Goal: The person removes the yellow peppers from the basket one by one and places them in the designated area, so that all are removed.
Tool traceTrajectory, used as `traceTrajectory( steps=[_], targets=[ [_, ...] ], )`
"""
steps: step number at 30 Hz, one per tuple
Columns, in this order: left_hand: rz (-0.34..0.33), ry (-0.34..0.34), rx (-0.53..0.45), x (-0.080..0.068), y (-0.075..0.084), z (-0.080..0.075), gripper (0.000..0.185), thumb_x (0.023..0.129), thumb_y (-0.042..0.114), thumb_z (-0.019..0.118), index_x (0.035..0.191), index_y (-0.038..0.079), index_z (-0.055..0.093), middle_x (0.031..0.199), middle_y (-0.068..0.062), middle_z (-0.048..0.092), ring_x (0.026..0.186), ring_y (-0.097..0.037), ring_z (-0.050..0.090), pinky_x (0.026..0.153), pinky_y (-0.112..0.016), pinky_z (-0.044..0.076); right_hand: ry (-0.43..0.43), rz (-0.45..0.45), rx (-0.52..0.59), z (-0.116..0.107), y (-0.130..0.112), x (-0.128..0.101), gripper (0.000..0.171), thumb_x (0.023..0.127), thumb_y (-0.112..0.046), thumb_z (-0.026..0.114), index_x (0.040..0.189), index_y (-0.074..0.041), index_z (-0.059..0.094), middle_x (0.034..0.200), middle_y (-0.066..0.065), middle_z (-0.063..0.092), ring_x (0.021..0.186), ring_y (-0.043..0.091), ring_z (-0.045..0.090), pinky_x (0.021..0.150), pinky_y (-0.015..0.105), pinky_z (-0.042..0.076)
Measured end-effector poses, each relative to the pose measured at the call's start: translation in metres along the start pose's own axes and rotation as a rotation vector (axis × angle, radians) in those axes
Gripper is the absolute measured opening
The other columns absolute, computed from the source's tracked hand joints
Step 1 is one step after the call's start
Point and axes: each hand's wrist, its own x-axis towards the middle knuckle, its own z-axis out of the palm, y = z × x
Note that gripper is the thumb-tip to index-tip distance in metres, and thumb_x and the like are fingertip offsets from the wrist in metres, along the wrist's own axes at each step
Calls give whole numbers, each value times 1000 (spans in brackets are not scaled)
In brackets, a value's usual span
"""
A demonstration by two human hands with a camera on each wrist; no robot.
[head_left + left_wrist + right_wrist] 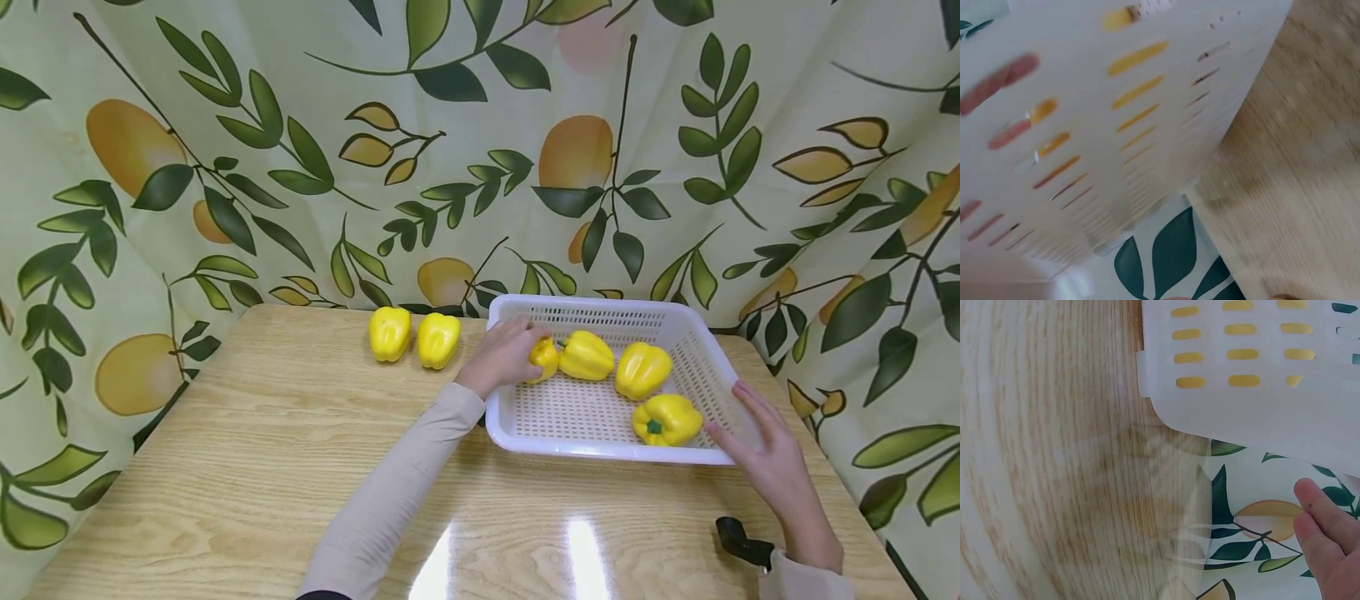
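Note:
A white slotted basket (600, 451) stands on the wooden table at the right. My left hand (517, 354) reaches over its left rim and grips a small yellow pepper (546, 358) inside. Three more yellow peppers lie in the basket: one beside the held one (587, 355), one in the middle (642, 369), one near the front (666, 419). My right hand (738, 425) rests with straight fingers against the basket's front right corner. In the right wrist view the fingers (1322, 544) show just below the basket wall (1260, 406). The left wrist view shows only the blurred basket wall (1097, 137).
Two yellow peppers (390, 333) (438, 339) stand side by side on the table (262, 467), left of the basket. A leaf-patterned cloth (480, 150) closes in the back and both sides. A black strap (742, 543) sits at my right wrist.

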Motion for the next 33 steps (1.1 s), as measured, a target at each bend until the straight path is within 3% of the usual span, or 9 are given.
traceTrajectory(
  steps=[6, 13, 19, 23, 28, 33],
  targets=[
    [23, -14, -18, 0, 0, 1, 63, 83, 36, 78, 140, 23, 54, 145, 2, 55, 138, -21, 45, 118, -39, 31, -1, 18, -1, 0, -1, -1, 83, 96, -42, 61, 160, -15, 16, 166, 20, 4, 137, 63, 23, 91, 80, 31],
    [34, -10, -27, -1, 0, 1, 48, 83, 45, 77, 122, 25, 59, 135, 5, 62, 131, -18, 51, 110, -37, 36, 6, 12, 2, 0, -1, 0, 83, 95, -40, 62, 159, -14, 16, 166, 22, 6, 138, 62, 22, 91, 80, 31],
    [22, -46, 3, -1, 0, 1, 60, 83, 43, 77, 136, 24, 55, 143, 4, 57, 137, -18, 46, 114, -38, 31, 3, 17, 10, 1, 0, 0, 83, 96, -41, 62, 159, -15, 16, 167, 19, 4, 140, 62, 20, 92, 81, 30],
    [15, -65, 58, -1, 1, 3, 67, 83, 45, 77, 142, 26, 52, 146, 6, 55, 132, -13, 50, 107, -36, 34, 3, 13, 14, 0, 0, 0, 83, 96, -40, 62, 159, -15, 16, 167, 18, 4, 139, 62, 21, 92, 81, 30],
    [34, -63, 112, 0, 2, 5, 67, 82, 42, 77, 143, 28, 52, 143, 7, 58, 126, -10, 54, 97, -34, 36, 6, -4, 13, 1, 1, 0, 82, 96, -39, 62, 159, -13, 16, 167, 18, 5, 138, 62, 24, 92, 80, 31],
    [50, -47, 95, -1, 1, 5, 64, 80, 37, 80, 139, 27, 56, 138, 8, 62, 120, -10, 57, 98, -35, 37, 3, -2, 12, 1, 1, 0, 82, 96, -39, 62, 159, -13, 16, 167, 18, 4, 138, 61, 23, 93, 79, 31]
  ],
)
